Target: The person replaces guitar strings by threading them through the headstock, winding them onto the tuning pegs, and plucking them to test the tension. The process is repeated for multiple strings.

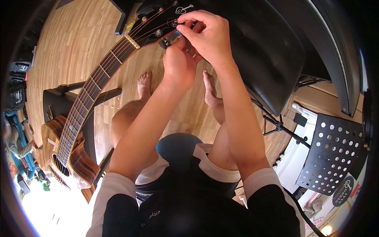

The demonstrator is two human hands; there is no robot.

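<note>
An acoustic guitar runs from the lower left up to its black headstock at the top. Metal tuning posts, among them a near one, stand on the headstock, and a thin string curls loosely around another post. My right hand is at the headstock's edge, thumb and forefinger pinched on what looks like that thin guitar string. Just below it my left hand is raised beside a tuning machine, fingers curled. Whatever lies between the left fingers is hidden.
A black padded surface lies beneath the headstock and to the right. A perforated black music stand is at the right. The guitar's body rests near a black stand on the wooden floor. Bags line the left edge.
</note>
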